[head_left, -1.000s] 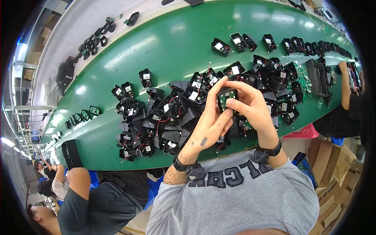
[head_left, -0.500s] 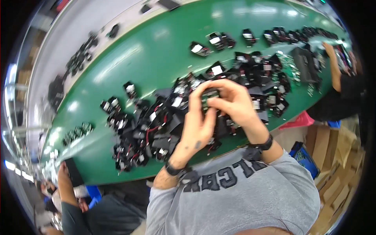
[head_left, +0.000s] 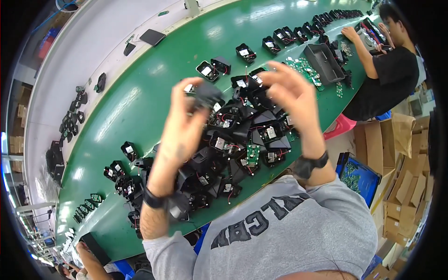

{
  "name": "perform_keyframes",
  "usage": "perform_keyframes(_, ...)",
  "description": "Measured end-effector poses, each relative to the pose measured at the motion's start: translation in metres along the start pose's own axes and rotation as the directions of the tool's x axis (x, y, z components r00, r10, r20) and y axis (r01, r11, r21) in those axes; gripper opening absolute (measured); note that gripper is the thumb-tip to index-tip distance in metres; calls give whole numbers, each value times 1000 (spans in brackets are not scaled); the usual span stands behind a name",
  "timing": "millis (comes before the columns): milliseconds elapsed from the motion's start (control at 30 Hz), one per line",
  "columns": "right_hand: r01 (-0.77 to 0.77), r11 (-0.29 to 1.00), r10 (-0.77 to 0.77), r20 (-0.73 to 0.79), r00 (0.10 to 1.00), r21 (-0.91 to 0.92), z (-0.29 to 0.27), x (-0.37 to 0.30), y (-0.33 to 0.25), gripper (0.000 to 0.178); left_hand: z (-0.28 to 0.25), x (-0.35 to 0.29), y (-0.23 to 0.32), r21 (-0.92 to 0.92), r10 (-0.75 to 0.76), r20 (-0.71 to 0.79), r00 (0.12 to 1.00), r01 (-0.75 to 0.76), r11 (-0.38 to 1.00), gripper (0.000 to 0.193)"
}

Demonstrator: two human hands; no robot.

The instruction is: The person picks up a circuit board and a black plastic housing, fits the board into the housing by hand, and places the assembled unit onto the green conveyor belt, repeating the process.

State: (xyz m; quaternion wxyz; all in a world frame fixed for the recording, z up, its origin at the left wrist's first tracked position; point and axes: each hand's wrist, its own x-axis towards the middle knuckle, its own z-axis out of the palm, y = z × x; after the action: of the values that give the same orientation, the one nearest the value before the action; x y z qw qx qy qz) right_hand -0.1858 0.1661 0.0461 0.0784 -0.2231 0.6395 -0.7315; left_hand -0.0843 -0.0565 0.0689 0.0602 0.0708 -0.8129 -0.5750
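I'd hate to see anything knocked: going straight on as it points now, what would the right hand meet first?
The right hand would probably meet the open black case ahead and slightly left on the green table, but depth is unclear: it may pass above.

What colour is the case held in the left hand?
The case is black or very dark grey, blurred by motion; it shows best in the head view.

Tabletop [head_left: 144,100] glossy, smooth; held housing [head_left: 209,94] matt plastic; sweatshirt [head_left: 291,238] matt cloth; cartons [head_left: 367,144] cardboard.
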Motion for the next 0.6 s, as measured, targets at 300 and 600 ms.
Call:
perform_keyframes(300,-328,37,-9,-329,944,-944,-174,94,81,36,-104,28,-163,48,-429,-250,868,453,890,48)
perform_keyframes(600,-224,-30,43,-225,973,-974,-190,106,102,34,-226,-48,-120,416,-316,-556,768,587,694,63)
